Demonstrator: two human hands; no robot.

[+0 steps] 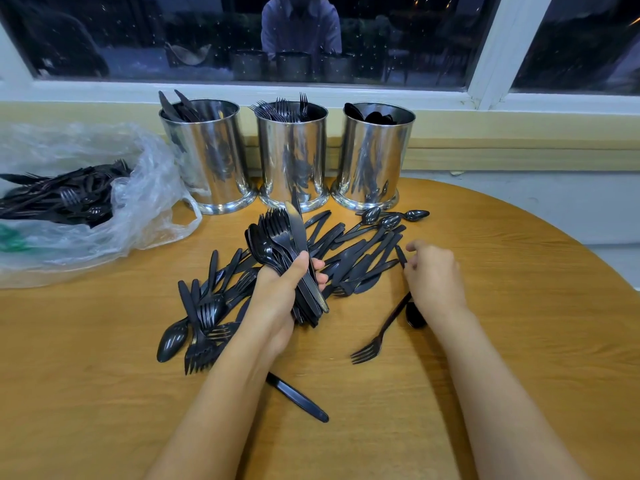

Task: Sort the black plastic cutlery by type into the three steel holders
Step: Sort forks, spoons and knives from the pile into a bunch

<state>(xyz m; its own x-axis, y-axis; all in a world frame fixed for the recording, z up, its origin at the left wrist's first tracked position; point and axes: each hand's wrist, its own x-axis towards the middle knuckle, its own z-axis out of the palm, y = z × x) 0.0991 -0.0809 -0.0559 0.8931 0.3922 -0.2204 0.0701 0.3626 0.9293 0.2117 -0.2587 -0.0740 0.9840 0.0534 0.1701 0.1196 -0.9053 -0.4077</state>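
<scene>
Our left hand is wrapped round a thick bundle of mixed black forks, spoons and a knife, held upright just above the desk. Our right hand has its fingers curled on the end of a single black handle at the right edge of the main pile, which is spread between the two hands and reaches back almost to the holders. Against the wall stand the three steel holders side by side: the left holder has knives in it, the middle holder forks, the right holder spoons. The raised bundle hides part of the middle holder's base. A second heap of tangled forks and spoons lies to the left of our left wrist. A lone fork lies beside our right wrist, which partly covers a spoon, and a knife runs out from under our left forearm. At far left a crumpled clear plastic bag lies open with more black cutlery inside, touching the left holder. Behind the holders a dark window mirrors them.
</scene>
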